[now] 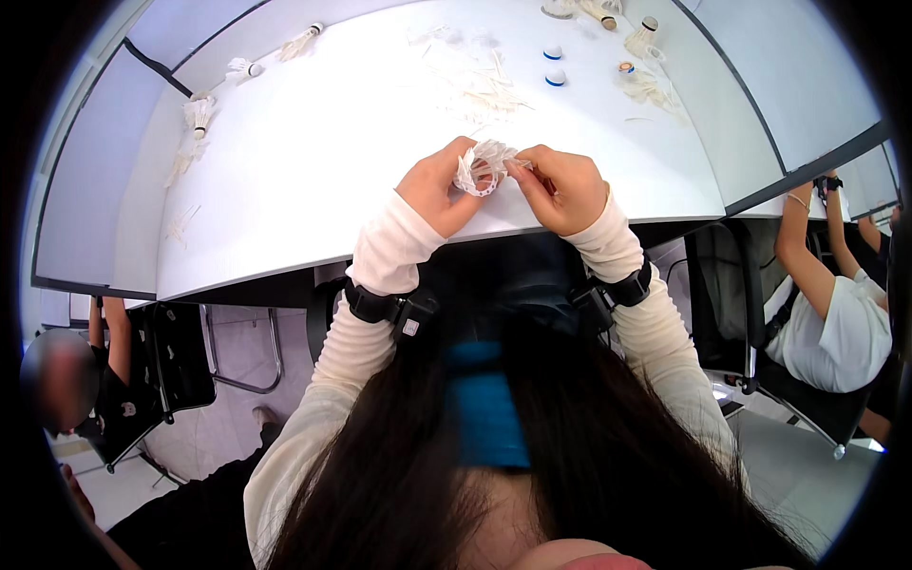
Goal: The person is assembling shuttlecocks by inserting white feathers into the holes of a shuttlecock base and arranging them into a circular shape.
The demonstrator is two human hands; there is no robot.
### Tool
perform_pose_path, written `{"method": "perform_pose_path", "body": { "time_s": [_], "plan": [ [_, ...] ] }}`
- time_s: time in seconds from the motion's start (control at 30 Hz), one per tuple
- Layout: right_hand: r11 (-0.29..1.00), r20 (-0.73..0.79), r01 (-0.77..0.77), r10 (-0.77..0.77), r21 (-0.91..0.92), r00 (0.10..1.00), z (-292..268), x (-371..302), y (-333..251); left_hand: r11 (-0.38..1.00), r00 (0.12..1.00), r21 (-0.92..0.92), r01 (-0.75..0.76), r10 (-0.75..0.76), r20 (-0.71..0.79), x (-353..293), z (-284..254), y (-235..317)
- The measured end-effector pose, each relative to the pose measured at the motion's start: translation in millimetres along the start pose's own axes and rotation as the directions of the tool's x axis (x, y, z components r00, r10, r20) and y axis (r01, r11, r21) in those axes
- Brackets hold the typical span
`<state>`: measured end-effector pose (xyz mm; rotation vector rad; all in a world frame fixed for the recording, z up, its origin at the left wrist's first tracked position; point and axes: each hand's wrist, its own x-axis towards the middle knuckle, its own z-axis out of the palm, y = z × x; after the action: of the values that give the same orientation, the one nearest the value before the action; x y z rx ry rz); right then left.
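Observation:
Over the near edge of the white table, a white shuttlecock skirt (486,161) is held up, its ring of short feather pieces facing partly upward. My left hand (432,185) is closed around its left side, with the thumb at the lower rim. The thumb and forefinger of my right hand (568,190) pinch the skirt's right edge, where a thin white sliver shows between the fingertips. No cork base can be seen on this skirt. Beyond my hands lies a loose heap of white feather strips (489,93).
Two white bases with blue bands (554,78) stand farther back. Several worn shuttlecocks lie along the left side (199,116) and far right (642,38), near more feather scraps (654,92). Partition panels (760,85) border the table. Other people sit at both sides.

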<state>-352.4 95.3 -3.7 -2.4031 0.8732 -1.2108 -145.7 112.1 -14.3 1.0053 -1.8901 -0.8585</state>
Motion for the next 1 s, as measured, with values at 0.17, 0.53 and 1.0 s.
{"method": "perform_pose_path", "body": {
  "time_s": [0.17,0.53,1.0],
  "plan": [
    [1.000,0.004,-0.020,0.020,0.004,1.000,0.5,0.5,-0.3,1.000,1.000,-0.003,0.029,-0.029,-0.001,1.6,-0.4,2.8],
    [0.999,-0.005,0.036,-0.036,-0.002,0.999,2.0,-0.3,6.5,0.997,1.000,0.072,0.017,-0.018,0.005,3.4,-4.1,1.8],
    [0.997,-0.045,0.024,-0.021,0.072,0.999,0.3,2.2,4.3,0.982,0.996,0.183,-0.043,0.056,-0.064,4.2,-3.0,6.2]
  ]
}}
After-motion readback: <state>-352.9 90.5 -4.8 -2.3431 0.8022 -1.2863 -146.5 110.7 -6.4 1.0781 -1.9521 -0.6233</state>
